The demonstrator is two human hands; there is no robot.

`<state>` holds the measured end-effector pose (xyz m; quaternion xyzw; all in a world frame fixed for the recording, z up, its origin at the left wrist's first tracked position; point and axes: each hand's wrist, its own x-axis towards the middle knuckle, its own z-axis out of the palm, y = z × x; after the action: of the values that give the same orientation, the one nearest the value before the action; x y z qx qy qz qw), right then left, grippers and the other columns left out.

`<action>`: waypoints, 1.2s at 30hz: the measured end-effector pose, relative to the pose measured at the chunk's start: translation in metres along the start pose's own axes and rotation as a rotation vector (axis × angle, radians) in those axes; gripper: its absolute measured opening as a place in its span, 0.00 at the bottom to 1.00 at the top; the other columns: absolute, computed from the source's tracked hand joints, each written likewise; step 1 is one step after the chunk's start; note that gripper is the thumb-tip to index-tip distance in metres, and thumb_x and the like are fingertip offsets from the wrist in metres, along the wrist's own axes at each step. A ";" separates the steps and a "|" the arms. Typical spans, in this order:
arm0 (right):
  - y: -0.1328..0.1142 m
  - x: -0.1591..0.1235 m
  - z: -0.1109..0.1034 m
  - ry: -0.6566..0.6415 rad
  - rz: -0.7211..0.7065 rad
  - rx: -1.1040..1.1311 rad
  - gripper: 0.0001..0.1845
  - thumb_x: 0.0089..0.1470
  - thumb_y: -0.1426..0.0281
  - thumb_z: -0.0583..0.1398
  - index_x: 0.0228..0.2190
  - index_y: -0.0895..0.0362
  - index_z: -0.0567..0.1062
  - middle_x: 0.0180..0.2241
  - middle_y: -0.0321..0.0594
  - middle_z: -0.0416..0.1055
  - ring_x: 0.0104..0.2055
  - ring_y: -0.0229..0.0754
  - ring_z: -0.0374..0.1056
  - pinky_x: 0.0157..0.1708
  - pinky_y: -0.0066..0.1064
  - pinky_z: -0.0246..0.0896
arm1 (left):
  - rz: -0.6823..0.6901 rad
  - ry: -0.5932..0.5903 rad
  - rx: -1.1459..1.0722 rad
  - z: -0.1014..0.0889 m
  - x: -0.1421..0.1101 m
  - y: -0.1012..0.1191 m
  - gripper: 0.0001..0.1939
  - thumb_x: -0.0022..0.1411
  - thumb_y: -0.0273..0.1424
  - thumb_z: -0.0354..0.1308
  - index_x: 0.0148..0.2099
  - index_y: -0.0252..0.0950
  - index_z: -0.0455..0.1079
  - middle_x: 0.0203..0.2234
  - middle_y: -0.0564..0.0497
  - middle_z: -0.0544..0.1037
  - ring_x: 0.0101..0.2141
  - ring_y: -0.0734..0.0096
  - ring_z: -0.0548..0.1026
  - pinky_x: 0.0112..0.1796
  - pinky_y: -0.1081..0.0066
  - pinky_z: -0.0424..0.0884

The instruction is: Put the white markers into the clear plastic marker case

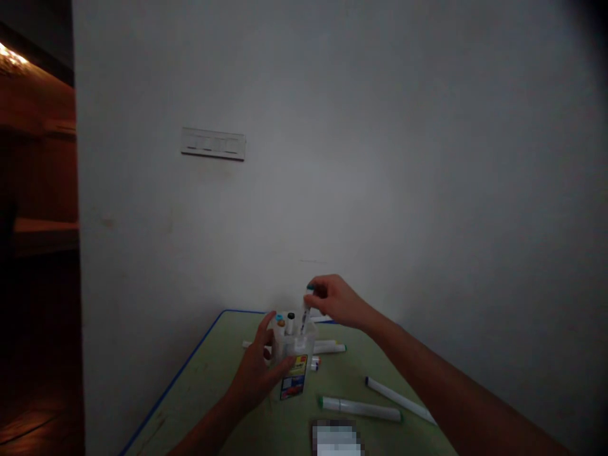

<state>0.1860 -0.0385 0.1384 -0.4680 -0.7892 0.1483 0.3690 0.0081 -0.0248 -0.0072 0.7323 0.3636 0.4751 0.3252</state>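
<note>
My left hand point(259, 364) is wrapped round a clear plastic marker case point(298, 347) with a colourful label on its front. Several white markers stand upright inside it, among them a black-capped marker point(291, 323) and an orange-ended marker point(281, 326). Above the case's right side, my right hand point(332, 299) pinches a white marker with a teal end point(306, 310). That marker is held nearly vertical, slightly tilted, its lower end at the case's opening. Part of the case is hidden behind my left fingers.
A green-ended marker point(361, 408) and a dark-ended marker point(399, 399) lie at the right front of the green table point(199, 392). More markers point(330, 348) lie beyond the case. A blurred-out rectangular object point(337, 438) is at the near edge. A wall point(380, 158) with a switch panel point(213, 144) rises behind.
</note>
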 end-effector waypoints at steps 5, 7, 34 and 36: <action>0.001 -0.003 0.032 -0.156 -0.068 -0.363 0.03 0.41 0.74 0.59 0.23 0.60 0.74 0.21 0.36 0.69 0.22 0.33 0.59 0.22 0.24 0.47 | 0.008 0.004 0.003 0.000 -0.002 0.001 0.41 0.54 0.37 0.56 0.64 0.37 0.39 0.40 0.47 0.71 0.36 0.67 0.69 0.37 0.66 0.63; 0.000 -0.004 0.034 -0.163 -0.074 -0.434 0.08 0.41 0.73 0.59 0.28 0.59 0.76 0.24 0.38 0.73 0.25 0.34 0.62 0.23 0.24 0.47 | 0.011 0.008 0.014 0.001 -0.002 0.000 0.41 0.54 0.37 0.56 0.64 0.36 0.39 0.40 0.48 0.71 0.35 0.67 0.70 0.37 0.66 0.63; 0.014 0.001 0.044 -0.108 0.004 -0.320 0.08 0.39 0.73 0.66 0.28 0.58 0.78 0.26 0.37 0.75 0.27 0.35 0.67 0.26 0.24 0.52 | -0.017 0.023 0.018 0.003 0.000 0.000 0.42 0.53 0.37 0.56 0.64 0.36 0.39 0.42 0.46 0.70 0.36 0.66 0.70 0.36 0.67 0.66; 0.014 0.001 0.045 -0.092 -0.010 -0.332 0.08 0.40 0.73 0.66 0.28 0.58 0.77 0.26 0.37 0.75 0.27 0.35 0.67 0.26 0.24 0.53 | -0.011 0.020 0.018 0.003 0.000 0.001 0.42 0.53 0.37 0.56 0.64 0.36 0.39 0.41 0.46 0.71 0.36 0.66 0.70 0.36 0.67 0.66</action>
<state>0.1622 -0.0257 0.0995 -0.5114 -0.8211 0.0356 0.2509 0.0108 -0.0255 -0.0072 0.7283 0.3751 0.4774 0.3177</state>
